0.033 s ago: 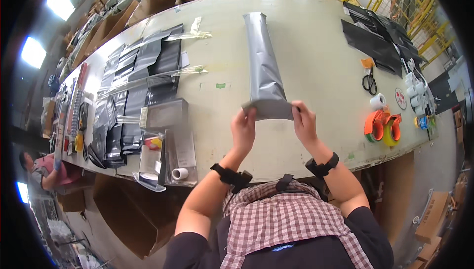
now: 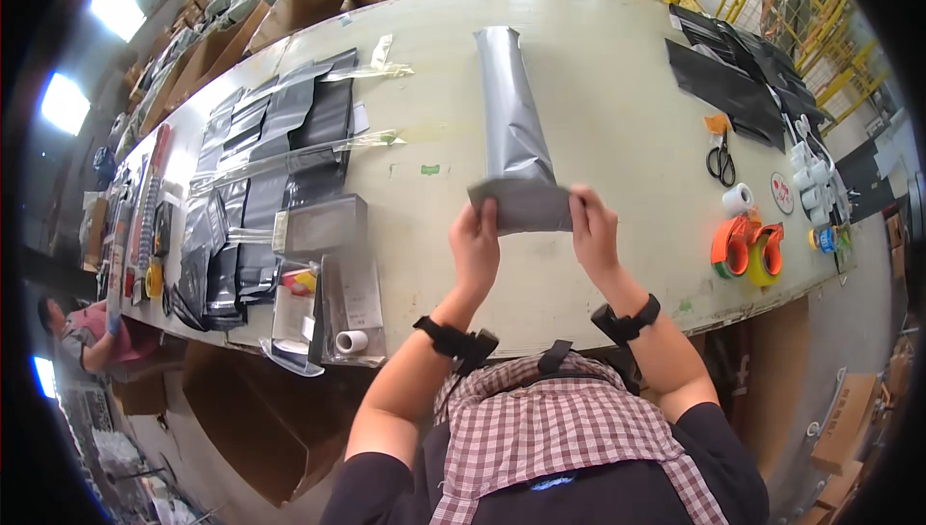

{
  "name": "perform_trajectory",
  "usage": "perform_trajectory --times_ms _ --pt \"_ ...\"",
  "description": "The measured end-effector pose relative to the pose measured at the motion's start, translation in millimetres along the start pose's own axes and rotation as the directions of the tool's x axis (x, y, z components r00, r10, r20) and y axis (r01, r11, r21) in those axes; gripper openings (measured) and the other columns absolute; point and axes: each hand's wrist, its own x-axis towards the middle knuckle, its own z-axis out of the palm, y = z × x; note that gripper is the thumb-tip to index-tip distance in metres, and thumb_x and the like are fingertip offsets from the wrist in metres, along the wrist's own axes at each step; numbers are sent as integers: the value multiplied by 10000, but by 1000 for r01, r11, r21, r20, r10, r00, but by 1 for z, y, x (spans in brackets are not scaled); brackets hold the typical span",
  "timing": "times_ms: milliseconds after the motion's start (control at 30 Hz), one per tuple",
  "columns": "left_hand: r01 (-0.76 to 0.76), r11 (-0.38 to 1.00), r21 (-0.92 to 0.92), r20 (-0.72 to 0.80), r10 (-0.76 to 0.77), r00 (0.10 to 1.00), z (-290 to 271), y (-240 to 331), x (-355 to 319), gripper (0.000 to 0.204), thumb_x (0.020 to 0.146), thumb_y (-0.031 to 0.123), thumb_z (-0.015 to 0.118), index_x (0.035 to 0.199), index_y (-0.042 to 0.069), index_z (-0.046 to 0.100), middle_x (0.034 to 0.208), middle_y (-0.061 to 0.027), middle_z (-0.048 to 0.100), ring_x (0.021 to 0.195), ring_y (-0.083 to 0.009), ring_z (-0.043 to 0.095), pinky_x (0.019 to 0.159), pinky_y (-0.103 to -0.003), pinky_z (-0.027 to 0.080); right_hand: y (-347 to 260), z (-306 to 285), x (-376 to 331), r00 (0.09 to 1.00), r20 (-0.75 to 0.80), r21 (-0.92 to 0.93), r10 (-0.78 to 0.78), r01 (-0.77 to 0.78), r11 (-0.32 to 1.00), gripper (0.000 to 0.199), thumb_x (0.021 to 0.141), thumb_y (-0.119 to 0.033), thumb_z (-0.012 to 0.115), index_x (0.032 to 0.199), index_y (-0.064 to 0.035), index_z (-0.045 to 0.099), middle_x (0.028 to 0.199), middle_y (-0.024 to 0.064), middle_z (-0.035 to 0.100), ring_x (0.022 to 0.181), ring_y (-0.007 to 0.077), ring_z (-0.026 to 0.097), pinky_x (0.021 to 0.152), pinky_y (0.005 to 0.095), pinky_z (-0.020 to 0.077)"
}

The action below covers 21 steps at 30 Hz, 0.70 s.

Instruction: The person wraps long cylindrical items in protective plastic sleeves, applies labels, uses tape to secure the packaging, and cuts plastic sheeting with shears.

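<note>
Broad pale-cream worktable (image 2: 424,255) spread out beneath and beyond the grip. Well off to its left I noted an overlapping bank of glossy black plastic bags (image 2: 275,130); far out to its right, a pile of matte black plastic sheets (image 2: 725,91).

The long silver-grey plastic parcel (image 2: 513,120) lay directly beyond the grip, its long axis running away from me, far end leaning slightly left. Its flat, dull-grey near end (image 2: 531,205) spanned the gap between the hands; I could not tell how far it was off the table. Left hand (image 2: 475,241) was closed on the left corner, right hand (image 2: 593,231) on the right, thumbs toward me, fingers mostly hidden. Both were about equally near; the left lined up better with the far end.

Right of the grip, well apart: orange tape dispensers (image 2: 721,236), then black-handled scissors (image 2: 721,164), then a small white roll (image 2: 738,198).
</note>
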Motion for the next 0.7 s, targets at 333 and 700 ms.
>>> perform_trajectory --times_ms 333,700 --pt "267 783 562 -114 -246 963 17 -139 26 232 827 210 521 801 -21 525 683 -168 592 665 -308 582 622 -403 444 124 86 -31 807 73 -437 586 -503 746 288 916 -213 423 1042 46 413 773 305 585 836 457 579 745 469 459" --pt "418 689 592 363 -691 625 -45 -61 -67 130 832 93 451 939 39 501 808 -230 600 783 -394 590 680 -460 462 41 15 -120 505 617 -634 603 -134 762 356 819 -36 418 1126 143 395 820 317 589 788 429 604 677 491 485"
